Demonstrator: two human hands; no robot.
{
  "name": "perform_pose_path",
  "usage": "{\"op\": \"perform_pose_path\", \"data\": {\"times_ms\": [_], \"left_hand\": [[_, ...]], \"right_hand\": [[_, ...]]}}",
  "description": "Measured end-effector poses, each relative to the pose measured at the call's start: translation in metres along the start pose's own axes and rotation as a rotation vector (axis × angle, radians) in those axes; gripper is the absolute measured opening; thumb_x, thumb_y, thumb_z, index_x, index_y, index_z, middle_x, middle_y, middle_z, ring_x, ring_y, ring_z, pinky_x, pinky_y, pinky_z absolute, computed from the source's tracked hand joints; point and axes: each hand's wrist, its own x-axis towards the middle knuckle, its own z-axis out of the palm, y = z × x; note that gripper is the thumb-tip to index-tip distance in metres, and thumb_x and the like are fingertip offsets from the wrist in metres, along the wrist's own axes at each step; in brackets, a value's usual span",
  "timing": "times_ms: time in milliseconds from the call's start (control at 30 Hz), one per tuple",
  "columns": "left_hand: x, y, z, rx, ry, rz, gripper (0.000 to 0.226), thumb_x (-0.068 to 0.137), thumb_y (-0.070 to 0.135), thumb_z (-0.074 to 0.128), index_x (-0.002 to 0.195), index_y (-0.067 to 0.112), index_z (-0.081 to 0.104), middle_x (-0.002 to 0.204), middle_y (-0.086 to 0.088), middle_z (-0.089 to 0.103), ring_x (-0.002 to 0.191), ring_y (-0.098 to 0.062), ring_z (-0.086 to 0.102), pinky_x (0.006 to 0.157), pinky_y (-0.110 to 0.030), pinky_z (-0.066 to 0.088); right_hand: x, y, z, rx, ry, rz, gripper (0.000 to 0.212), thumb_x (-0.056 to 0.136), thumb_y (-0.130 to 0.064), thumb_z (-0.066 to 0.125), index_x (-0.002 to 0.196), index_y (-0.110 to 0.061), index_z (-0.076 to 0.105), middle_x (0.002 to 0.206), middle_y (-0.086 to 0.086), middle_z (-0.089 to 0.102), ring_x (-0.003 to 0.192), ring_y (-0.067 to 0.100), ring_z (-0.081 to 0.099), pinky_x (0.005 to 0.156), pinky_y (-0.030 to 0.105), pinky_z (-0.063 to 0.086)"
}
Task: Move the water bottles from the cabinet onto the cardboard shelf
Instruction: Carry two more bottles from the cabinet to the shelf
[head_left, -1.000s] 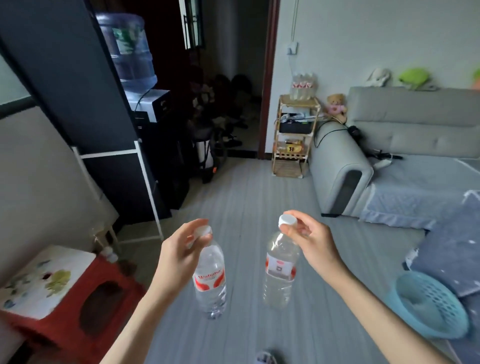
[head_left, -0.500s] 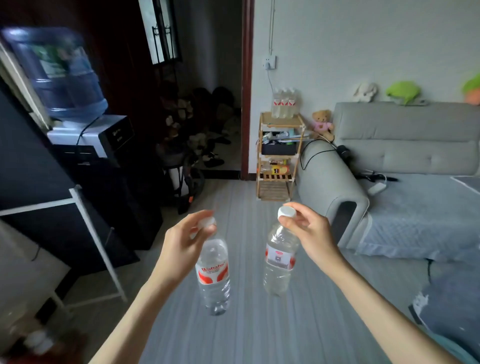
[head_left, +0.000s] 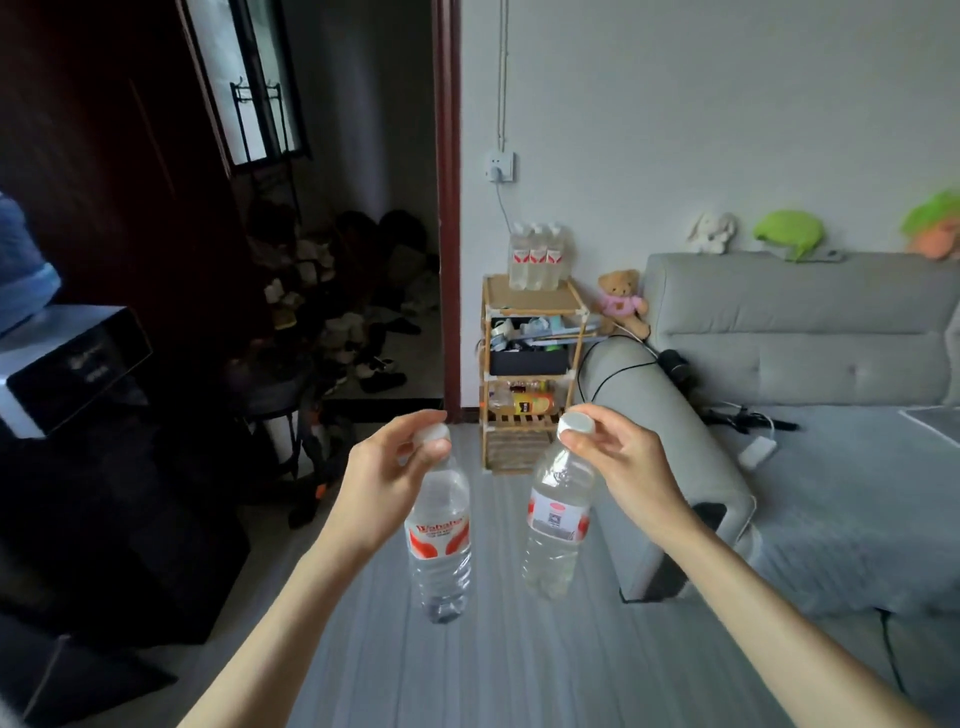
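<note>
My left hand (head_left: 382, 480) pinches the white cap of a clear water bottle (head_left: 440, 545) with a red and white label, which hangs upright over the floor. My right hand (head_left: 621, 470) pinches the cap of a second water bottle (head_left: 556, 525), which hangs slightly tilted beside the first. Straight ahead against the wall stands the tan cardboard shelf (head_left: 535, 374). A row of three matching bottles (head_left: 536, 257) stands at the back of its top board.
A grey sofa (head_left: 810, 395) with a blue cover fills the right side, its armrest close to my right hand. A water dispenser (head_left: 57, 364) and dark furniture stand on the left. An open doorway with shoes (head_left: 358, 332) lies beyond. Grey striped floor runs between me and the shelf.
The view has swung right and moved forward, so the shelf and sofa look nearer and more central. Both hands keep holding their bottles by the caps in the same way.
</note>
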Motion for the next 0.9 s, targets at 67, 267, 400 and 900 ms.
{"op": "perform_pose_path", "data": {"times_ms": [67,267,400,900], "left_hand": [[0.046,-0.006,0.013,0.01,-0.012,0.017,0.029,0.085,0.024,0.059,0.113,0.021,0.06,0.105,0.003,0.066,0.098,-0.008,0.061,0.078,-0.006,0.045],[0.163,-0.031,0.058,-0.003,-0.113,-0.008,0.029,0.083,0.019,0.062,0.112,0.019,0.061,0.103,0.002,0.066,0.098,-0.01,0.061,0.081,-0.013,0.047],[0.23,-0.047,0.096,0.0,-0.145,-0.025,0.028,0.082,0.016,0.063,0.11,0.019,0.062,0.1,0.005,0.066,0.096,-0.007,0.061,0.078,-0.007,0.046],[0.476,-0.092,0.221,0.039,-0.062,-0.09,0.03,0.078,0.013,0.068,0.106,0.024,0.063,0.1,0.002,0.068,0.097,-0.01,0.063,0.087,-0.03,0.05]], "right_hand": [[0.041,0.006,-0.008,0.006,0.039,-0.012,0.018,0.08,-0.016,0.066,0.098,-0.019,0.065,0.094,0.007,0.067,0.084,0.013,0.06,0.07,0.01,0.047],[0.149,0.04,-0.03,-0.038,0.054,-0.011,0.019,0.081,-0.017,0.066,0.087,-0.034,0.061,0.09,-0.006,0.067,0.086,0.014,0.062,0.073,0.013,0.048],[0.221,0.075,-0.051,-0.042,0.061,0.015,0.022,0.08,-0.016,0.067,0.084,-0.036,0.061,0.085,-0.007,0.066,0.081,0.013,0.062,0.074,0.017,0.048],[0.499,0.164,-0.135,-0.127,-0.004,0.01,0.022,0.079,-0.018,0.068,0.1,-0.02,0.063,0.098,0.003,0.067,0.094,0.021,0.062,0.087,0.036,0.049]]}}
